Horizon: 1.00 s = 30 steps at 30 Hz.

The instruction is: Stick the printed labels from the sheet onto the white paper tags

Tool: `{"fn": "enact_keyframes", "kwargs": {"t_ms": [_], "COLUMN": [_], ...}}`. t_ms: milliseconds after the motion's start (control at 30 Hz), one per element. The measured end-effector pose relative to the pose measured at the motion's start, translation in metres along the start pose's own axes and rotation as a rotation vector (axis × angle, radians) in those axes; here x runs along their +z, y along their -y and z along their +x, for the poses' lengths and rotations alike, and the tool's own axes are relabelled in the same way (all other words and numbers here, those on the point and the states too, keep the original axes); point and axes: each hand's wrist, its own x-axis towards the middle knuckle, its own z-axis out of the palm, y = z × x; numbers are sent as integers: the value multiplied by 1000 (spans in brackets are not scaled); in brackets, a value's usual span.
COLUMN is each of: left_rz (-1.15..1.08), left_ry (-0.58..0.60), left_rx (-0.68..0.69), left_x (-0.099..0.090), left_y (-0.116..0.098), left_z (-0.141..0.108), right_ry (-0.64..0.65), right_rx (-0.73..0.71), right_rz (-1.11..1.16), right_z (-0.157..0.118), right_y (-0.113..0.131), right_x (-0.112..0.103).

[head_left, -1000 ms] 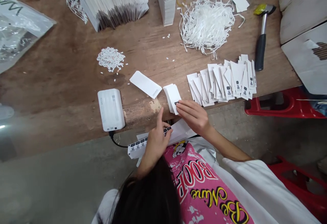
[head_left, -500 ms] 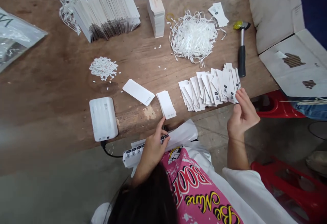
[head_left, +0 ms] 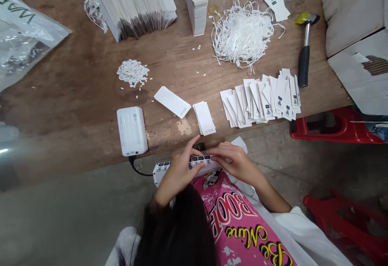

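A white strip of black-printed stickers lies over my lap at the table edge. My left hand is on the strip, thumb and fingers apart around its upper edge. The fingers of my right hand are pressed together at the strip's right part, on a sticker. Just above my hands, a small stack of white cards rests near the table edge, with a second stack to its left. Overlapping tags with black stickers form a row at the right.
On the table are a white power bank, small white pieces, white strings, a hammer, a tall card stack, strung tags and a plastic bag. Red stools stand at the right.
My right hand has moved from the row of tags to the sticker strip, beside my left hand. The tags it touched now lie in the row. The view has shifted slightly.
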Motion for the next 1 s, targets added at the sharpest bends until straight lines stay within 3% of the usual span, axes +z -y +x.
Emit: {"fn": "enact_keyframes", "kwargs": {"t_ms": [367,500,600,733,867,1000], "left_rz": [-255,-338,-343,-310,-48,268], "left_ry": [305,376,367,302,131,7], "left_rx": [18,26,14,-13,17,59], "left_x": [-8,-8,-6,-5,-2,8], "left_y": [-3,1,4,5,3,-1], "left_z": [2,2,2,2,3,9], "right_ry": [129,214,254,191,38,-61], "right_rx": [-143,-196,-231,-293,-144,-53], "right_rz": [411,459,409,380,361,89], "right_z": [7,11,12,13,25,53], "right_y": [-2,-4,-3,0,0,-11], "right_x": [-6,-8,-10,-17,-33,-45]}}
